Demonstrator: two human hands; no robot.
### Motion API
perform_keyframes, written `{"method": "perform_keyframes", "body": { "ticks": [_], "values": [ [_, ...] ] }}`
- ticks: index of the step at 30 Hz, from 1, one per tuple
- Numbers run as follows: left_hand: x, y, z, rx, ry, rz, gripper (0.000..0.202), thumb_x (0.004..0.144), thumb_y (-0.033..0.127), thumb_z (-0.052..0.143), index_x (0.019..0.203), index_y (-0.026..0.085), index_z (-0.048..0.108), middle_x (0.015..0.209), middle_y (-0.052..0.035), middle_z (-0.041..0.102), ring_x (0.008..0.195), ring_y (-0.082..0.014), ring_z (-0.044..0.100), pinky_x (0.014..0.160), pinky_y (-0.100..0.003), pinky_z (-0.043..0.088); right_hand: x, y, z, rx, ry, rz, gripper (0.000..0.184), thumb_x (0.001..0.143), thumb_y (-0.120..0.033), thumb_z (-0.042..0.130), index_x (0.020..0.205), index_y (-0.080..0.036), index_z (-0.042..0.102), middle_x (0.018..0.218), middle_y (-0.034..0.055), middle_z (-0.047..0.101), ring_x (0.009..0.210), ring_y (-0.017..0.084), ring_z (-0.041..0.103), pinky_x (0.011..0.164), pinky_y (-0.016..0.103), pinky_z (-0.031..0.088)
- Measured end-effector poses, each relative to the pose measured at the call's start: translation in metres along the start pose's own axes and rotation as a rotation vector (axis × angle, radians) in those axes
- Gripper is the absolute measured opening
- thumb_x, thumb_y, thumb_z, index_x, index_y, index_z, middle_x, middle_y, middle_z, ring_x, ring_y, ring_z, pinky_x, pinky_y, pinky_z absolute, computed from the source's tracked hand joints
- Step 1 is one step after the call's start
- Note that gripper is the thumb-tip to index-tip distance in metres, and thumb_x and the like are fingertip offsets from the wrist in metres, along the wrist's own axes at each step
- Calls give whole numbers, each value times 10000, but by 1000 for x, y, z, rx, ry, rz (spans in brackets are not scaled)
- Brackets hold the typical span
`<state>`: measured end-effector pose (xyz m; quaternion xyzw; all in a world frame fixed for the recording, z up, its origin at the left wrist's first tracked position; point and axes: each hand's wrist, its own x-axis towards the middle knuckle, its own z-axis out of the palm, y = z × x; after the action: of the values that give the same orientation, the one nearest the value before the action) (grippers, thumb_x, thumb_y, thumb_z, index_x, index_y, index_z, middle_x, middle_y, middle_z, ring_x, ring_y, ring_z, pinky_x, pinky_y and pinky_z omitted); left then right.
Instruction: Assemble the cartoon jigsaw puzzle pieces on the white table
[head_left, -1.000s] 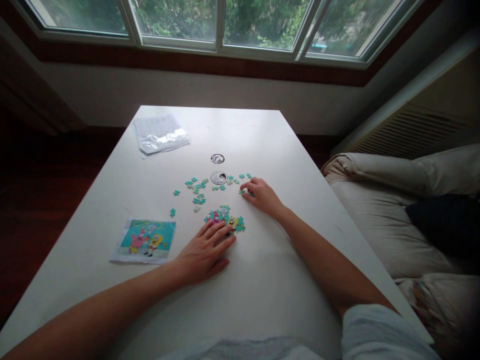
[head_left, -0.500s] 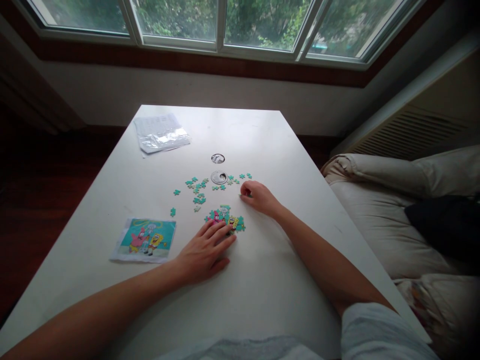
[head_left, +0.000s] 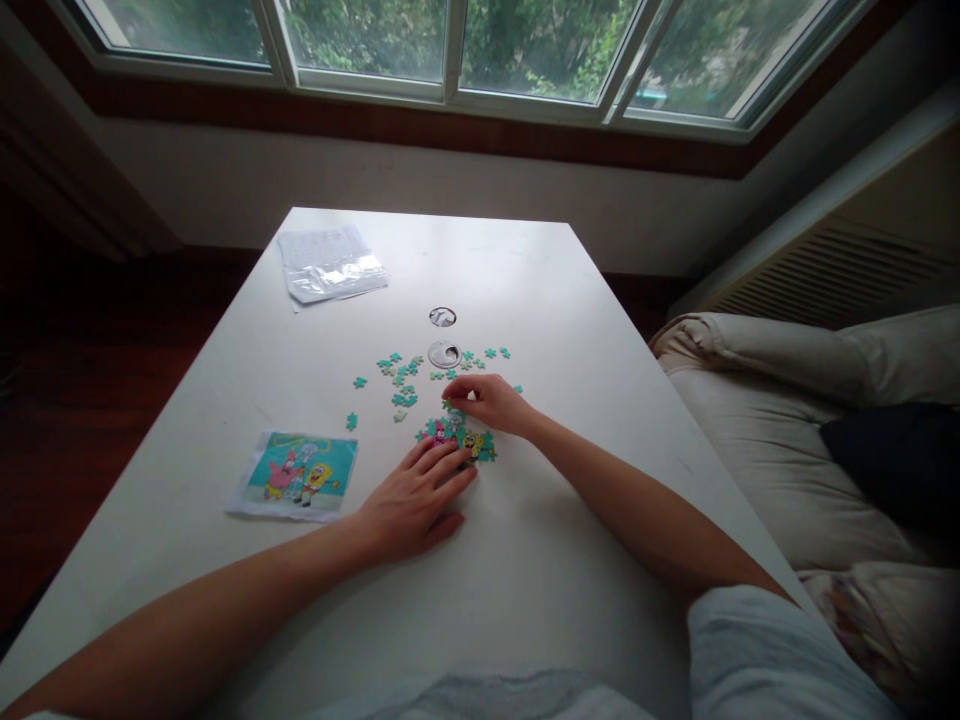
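Right hand [head_left: 491, 400] had thumb and fingertips pinched on a small green puzzle piece [head_left: 447, 404] at the far edge of the joined section [head_left: 456, 430], on the white table [head_left: 540, 570]. Left hand [head_left: 420, 495] lay flat, fingers slightly spread, tips on the section's near side. I judged the piece light, thin and stiff, best gripped by its edges; the section, I reckoned, could part if dragged one-sidedly.

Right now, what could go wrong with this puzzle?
The left hand has fingers over the near edge of the joined section; a slip might shift or split it.
The right hand seems to pinch a green piece at the far edge; pressing could dislodge neighbours.
Its wrist might nudge the lone piece nearby.
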<state>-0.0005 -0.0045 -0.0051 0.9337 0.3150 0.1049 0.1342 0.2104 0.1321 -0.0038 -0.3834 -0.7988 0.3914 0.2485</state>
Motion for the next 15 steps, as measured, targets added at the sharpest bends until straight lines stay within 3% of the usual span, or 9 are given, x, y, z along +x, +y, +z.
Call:
{"method": "perform_keyframes", "body": {
  "ticks": [4,10,15],
  "values": [
    [0,-1,1,-8,9,-3,568,975,418,543,1497,216,441,1589,-93,412,1475,-312,341,1257,-543,228,9,5,2,53,-77,4,142,850,-248,659,921,-178,761,831,22,743,760,144,654,730,249,494],
    [1,0,1,2,-1,-7,563,983,416,529,1499,211,438,1585,-97,417,1468,-313,350,1258,-540,223,10,9,6,74,-90,4,137,833,-216,659,915,-171,759,841,25,749,752,142,660,724,246,500],
    [1,0,1,5,-1,-8,562,985,421,521,1500,211,441,1583,-95,422,1468,-320,349,1254,-546,225,11,6,6,-9,-112,-38,121,847,-189,659,905,-173,764,804,17,719,716,131,619,689,241,461]
  ]
}}
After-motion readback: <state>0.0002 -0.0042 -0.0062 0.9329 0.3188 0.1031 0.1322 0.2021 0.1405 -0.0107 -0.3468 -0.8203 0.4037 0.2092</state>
